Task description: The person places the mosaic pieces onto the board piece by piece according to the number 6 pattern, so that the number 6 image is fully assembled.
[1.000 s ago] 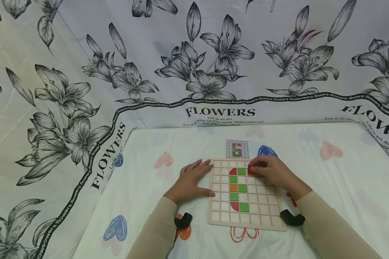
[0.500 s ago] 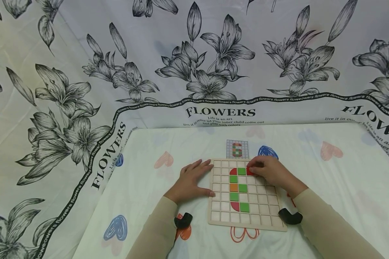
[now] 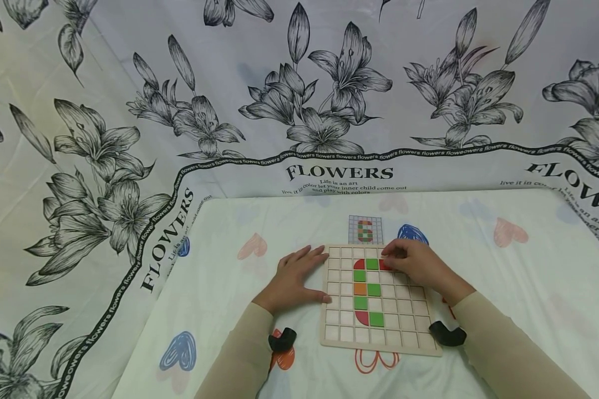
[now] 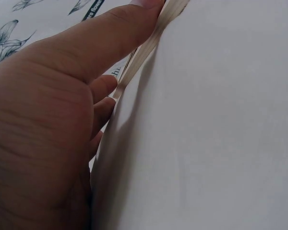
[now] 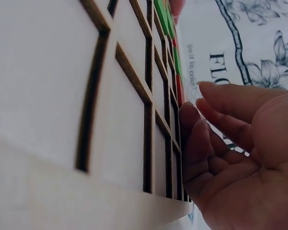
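Note:
A square wooden grid board lies on the table with green, red and orange tiles set in some cells, including a green tile. My left hand is spread along the board's left edge, fingers and thumb touching it. My right hand is at the board's upper part, its fingertips over a red tile in the second row. In the right wrist view that red tile lies flat, a fingertip against it, while thumb and forefinger stand clear of it. The hand partly hides the tile in the head view.
Behind the board lies a small pattern card showing a gridded figure in red, green and orange. A heart-printed cloth covers the table. A flower-printed curtain hangs behind. Black bands are at both wrists.
The red tile and right fingertips have shifted slightly left and the tile now lies down in its cell. In the last half second only the right fingers moved slightly. The left hand stays put.

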`<state>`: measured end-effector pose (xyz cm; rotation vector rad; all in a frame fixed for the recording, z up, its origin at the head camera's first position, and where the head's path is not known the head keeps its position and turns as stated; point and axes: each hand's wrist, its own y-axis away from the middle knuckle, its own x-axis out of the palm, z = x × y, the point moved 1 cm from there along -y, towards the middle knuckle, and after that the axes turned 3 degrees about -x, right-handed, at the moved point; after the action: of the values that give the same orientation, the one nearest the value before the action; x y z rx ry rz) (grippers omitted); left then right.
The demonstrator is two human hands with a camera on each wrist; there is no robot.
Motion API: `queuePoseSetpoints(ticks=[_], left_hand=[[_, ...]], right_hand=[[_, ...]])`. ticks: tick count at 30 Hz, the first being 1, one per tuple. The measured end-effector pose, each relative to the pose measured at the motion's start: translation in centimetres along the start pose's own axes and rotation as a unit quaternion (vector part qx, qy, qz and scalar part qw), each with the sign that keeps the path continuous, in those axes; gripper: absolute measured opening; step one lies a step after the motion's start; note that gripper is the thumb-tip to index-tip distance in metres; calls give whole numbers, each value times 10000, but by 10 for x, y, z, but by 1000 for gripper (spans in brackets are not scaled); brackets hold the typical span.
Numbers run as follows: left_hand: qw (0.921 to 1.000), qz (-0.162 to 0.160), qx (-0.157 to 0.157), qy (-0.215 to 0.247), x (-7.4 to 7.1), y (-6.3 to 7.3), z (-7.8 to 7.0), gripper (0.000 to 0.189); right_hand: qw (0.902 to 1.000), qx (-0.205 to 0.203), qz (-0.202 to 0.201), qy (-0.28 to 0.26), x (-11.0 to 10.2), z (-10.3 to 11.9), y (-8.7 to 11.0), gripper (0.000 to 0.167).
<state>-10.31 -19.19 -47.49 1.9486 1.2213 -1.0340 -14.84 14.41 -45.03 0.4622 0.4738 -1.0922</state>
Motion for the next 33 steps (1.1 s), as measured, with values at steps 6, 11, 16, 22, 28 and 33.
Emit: queuePoseSetpoints(ticks=[6,11,16,22,28,33], left_hand=[[10000,9,4,12,-1,0,0,104],[10000,12,20,14,-1,0,-1,104],[10000,18,20,12,-1,0,-1,104],[10000,26,20,29,-1,0,-1,104],[10000,26,11,-38,-2,0,-1,105],[10000,8,71,-27,-1,-1,0,105]], right_hand=[[9996,-181,-47,216,2,1,-2,21],[9986,-302,-83,423,4,1,-4,22],[9983,-323,-65,485,5,2,-4,21],[9981,-262,-41,553,5,3,-5,22],[9979,-316,-30,567,6,2,-6,22],[9974,-371,-47,618,6,0,-4,21]])
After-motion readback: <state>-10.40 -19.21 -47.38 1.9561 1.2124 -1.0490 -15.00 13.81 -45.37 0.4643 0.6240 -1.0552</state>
